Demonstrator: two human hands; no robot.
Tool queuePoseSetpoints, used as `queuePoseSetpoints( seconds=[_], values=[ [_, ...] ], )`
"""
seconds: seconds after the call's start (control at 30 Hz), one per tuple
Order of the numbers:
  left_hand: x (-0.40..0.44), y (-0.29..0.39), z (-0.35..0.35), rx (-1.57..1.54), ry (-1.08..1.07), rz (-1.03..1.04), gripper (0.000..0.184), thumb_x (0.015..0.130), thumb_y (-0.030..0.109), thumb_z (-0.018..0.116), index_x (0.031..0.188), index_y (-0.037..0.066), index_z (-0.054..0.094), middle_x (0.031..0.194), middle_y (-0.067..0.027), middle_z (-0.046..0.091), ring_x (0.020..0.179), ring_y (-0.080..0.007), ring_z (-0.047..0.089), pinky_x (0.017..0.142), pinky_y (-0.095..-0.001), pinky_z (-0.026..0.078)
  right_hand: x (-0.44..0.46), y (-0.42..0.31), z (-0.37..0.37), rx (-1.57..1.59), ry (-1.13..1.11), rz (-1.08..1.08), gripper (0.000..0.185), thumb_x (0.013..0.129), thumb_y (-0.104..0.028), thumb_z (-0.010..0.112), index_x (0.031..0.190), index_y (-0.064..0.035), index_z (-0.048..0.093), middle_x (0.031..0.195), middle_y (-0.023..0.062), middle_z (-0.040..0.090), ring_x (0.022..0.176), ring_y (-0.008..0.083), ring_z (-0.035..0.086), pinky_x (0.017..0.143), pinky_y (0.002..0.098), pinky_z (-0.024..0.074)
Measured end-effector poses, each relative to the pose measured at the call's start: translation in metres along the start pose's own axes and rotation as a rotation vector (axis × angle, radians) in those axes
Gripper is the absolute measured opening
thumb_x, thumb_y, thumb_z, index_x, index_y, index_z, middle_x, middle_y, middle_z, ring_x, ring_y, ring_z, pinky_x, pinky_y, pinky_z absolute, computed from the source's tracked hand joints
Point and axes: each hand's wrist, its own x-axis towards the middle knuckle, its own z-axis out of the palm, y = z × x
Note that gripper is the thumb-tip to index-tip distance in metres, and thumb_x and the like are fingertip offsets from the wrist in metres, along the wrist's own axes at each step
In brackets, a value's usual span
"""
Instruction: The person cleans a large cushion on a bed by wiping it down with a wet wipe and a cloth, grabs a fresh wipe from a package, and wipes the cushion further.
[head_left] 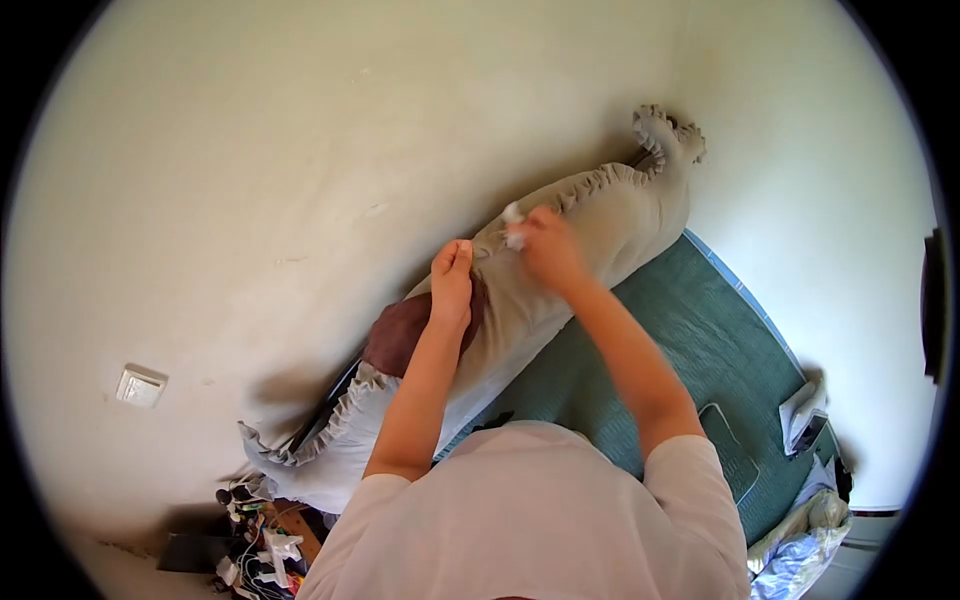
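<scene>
A grey fabric cover (600,225) with gathered, ruffled edges stretches over a long headboard along the wall. My left hand (453,285) is closed at the cover's upper edge, thumb and fingers pinching what looks like a fold of it. Beneath my left wrist is a dark maroon patch (400,333) that looks like cloth; I cannot tell if it is separate from the headboard. My right hand (550,250), smeared by motion, is closed just to the right, over the cover. From its fingers sticks a small white piece (514,213), too blurred to name.
A green quilted mat (670,330) covers the bed to the right. A white switch plate (142,385) is on the wall at left. Cables and clutter (275,550) fill the lower left corner. Bagged or folded fabric (805,540) lies at the lower right.
</scene>
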Motion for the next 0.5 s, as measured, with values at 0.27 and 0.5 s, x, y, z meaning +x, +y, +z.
queuePoseSetpoints(
  seconds=[0.27, 0.5],
  values=[
    [-0.012, 0.076, 0.041, 1.327, 0.153, 0.482, 0.017, 0.085, 0.028, 0.062, 0.095, 0.015, 0.066, 0.082, -0.0102, 0.058, 0.068, -0.0252, 0.062, 0.06, -0.0373, 0.049, 0.014, 0.039, -0.057, 0.161, 0.476, 0.426, 0.023, 0.079, -0.005, 0.062, 0.101, -0.0105, 0.069, 0.084, 0.0068, 0.052, 0.068, 0.0196, 0.052, 0.061, 0.0311, 0.0431],
    [0.02, 0.021, 0.046, 1.2, -0.035, 0.388, 0.019, 0.085, 0.029, 0.062, 0.088, 0.01, 0.065, 0.079, -0.009, 0.061, 0.067, -0.0252, 0.06, 0.062, -0.0369, 0.047, -0.009, 0.031, -0.054, 0.319, 0.719, 0.456, 0.024, 0.084, -0.011, 0.064, 0.107, -0.0133, 0.068, 0.086, 0.0036, 0.054, 0.068, 0.0125, 0.048, 0.061, 0.0238, 0.0383]
  ],
)
